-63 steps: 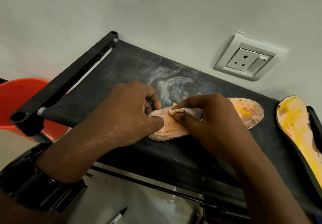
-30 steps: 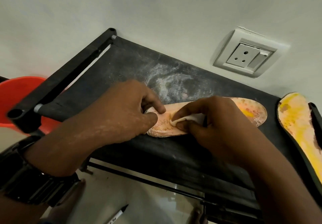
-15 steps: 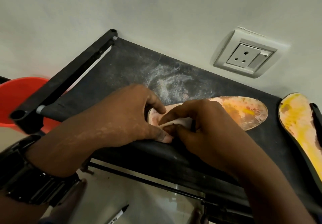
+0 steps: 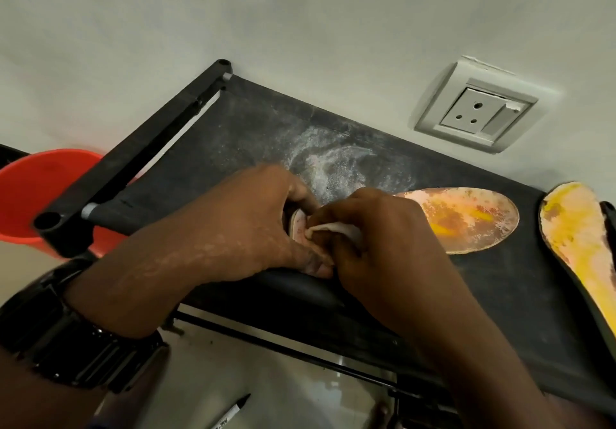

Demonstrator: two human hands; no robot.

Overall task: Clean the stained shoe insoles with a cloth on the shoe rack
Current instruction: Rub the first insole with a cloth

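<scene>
A pinkish-orange stained insole (image 4: 466, 218) lies flat on the black fabric top of the shoe rack (image 4: 253, 135). Its heel end is under both hands. My left hand (image 4: 240, 228) pinches and holds down that heel end. My right hand (image 4: 373, 242) grips a small white cloth (image 4: 336, 228) and presses it on the heel part, touching my left thumb. A second insole (image 4: 580, 238), stained bright yellow, lies at the right end of the rack, partly cut off by the frame edge.
White powdery smears (image 4: 333, 162) mark the rack fabric behind my hands. A wall socket (image 4: 476, 112) sits on the wall above. An orange bucket (image 4: 30, 192) stands left of the rack's black frame bar (image 4: 140, 158). A marker pen (image 4: 230, 412) lies on the floor below.
My right hand with the cloth has slid left along the insole from its middle to the heel end, meeting my left hand. More of the stained front part is now uncovered.
</scene>
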